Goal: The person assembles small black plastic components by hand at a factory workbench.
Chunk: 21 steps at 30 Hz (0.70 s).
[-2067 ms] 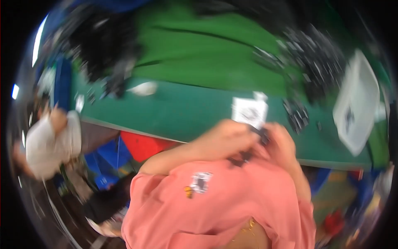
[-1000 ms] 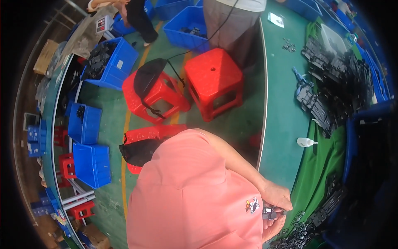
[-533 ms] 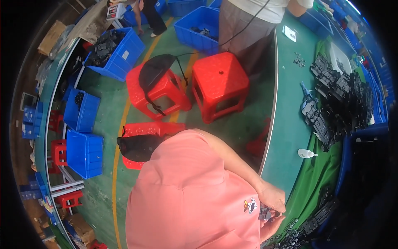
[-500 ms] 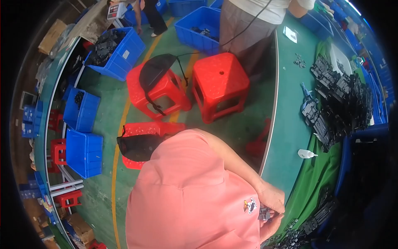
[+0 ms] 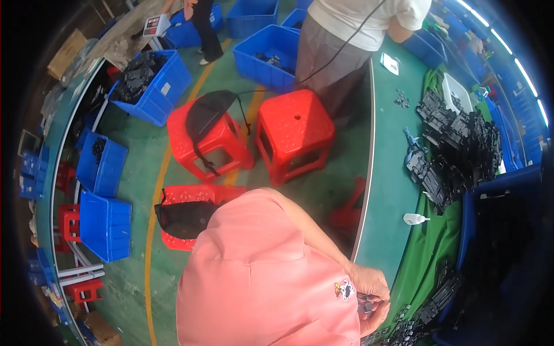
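Note:
At the lower right, my left hand [image 5: 370, 282] and my right hand [image 5: 376, 320] are close together beside the edge of the green-topped bench [image 5: 385, 190]. Between their curled fingers is a small dark grey plastic part [image 5: 365, 303], partly hidden by the fingers and my pink sleeve. Just past the hands, several small black plastic parts [image 5: 407, 333] lie on the green cloth [image 5: 424, 256]. Farther along the bench is a small white squeeze bottle [image 5: 415, 219] with a thin nozzle, lying on its side.
Black plastic parts [image 5: 461, 138] are heaped farther up the bench, near a white tray [image 5: 456, 92]. Red stools [image 5: 294, 124] stand on the floor, one bearing a black bag [image 5: 213, 115]. Blue bins [image 5: 105, 225] line the left. Another person [image 5: 340, 46] stands at the bench.
The whole view has shifted slightly, so the scene sits lower and farther left. My hands stay together around the small part. The person at the far back has straightened up.

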Each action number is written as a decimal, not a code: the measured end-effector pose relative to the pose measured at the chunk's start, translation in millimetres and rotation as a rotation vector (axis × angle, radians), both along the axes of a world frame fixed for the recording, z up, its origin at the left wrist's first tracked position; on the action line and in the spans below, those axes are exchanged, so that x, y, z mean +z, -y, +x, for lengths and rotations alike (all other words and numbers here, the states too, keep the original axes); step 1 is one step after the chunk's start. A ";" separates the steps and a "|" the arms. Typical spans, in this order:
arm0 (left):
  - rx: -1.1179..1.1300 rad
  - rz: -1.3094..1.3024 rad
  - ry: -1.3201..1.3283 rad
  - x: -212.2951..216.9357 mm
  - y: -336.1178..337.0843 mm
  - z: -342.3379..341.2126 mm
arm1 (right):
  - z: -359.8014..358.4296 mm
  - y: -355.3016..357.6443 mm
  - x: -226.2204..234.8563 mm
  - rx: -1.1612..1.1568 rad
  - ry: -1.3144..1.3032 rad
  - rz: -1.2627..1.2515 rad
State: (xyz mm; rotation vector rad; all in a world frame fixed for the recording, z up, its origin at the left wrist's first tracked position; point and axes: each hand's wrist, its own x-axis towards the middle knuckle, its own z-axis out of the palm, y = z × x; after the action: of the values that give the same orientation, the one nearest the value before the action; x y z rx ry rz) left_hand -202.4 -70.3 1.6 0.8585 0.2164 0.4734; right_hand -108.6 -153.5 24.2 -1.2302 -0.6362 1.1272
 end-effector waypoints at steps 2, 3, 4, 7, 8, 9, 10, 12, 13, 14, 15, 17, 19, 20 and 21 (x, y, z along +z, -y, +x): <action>0.124 0.071 0.174 -3.5 -2.3 -0.6 | 9.0 -0.7 -3.1 -0.255 -0.095 0.031; 0.116 -0.257 0.197 -0.5 -8.9 -4.1 | 30.0 1.9 -7.4 0.200 -0.598 0.348; 0.099 -0.595 0.219 4.1 -15.2 -10.3 | 34.0 7.8 -7.1 0.073 -0.581 0.355; 0.207 -0.429 0.148 -6.8 -15.7 -7.2 | 40.6 6.6 -11.9 0.117 -0.684 0.405; 0.261 -0.345 0.114 -9.1 -15.2 -6.3 | 40.5 4.9 -14.7 0.139 -0.739 0.381; 0.265 -0.179 -0.047 8.0 -14.3 -13.3 | 41.1 7.2 -15.4 0.162 -0.771 0.355; 0.241 -0.184 -0.050 11.6 -16.4 -12.0 | 41.6 8.7 -15.7 0.137 -0.767 0.358; 0.205 -0.029 -0.092 14.1 -18.7 -5.8 | 46.9 13.0 -17.8 0.125 -0.831 0.337; 0.196 -0.032 -0.129 12.8 -19.6 -2.5 | 47.7 13.8 -16.5 0.140 -0.799 0.357; 0.172 -0.033 -0.167 11.2 -21.5 1.6 | 47.0 14.4 -14.9 0.085 -0.768 0.349; 0.146 -0.024 -0.196 11.1 -25.4 2.4 | 45.9 12.4 -12.7 0.098 -0.692 0.348; 0.151 0.014 -0.342 16.3 -32.1 3.5 | 40.6 8.7 -6.5 -0.129 -0.747 0.113; 0.176 0.001 -0.407 18.0 -34.2 12.7 | 44.2 9.4 -8.9 -0.085 -0.818 0.110; 0.165 0.011 -0.446 22.0 -34.4 17.1 | 47.4 12.4 -9.5 -0.065 -0.821 0.066; 0.143 0.019 -0.413 22.1 -37.2 19.5 | 45.8 8.4 -2.3 -0.028 -0.779 0.099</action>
State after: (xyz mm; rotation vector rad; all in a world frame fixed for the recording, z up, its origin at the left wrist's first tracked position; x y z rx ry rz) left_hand -182.8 -33.0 23.7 0.9575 0.6568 0.4280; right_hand -62.8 -161.9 21.9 -0.6258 -0.0765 1.4069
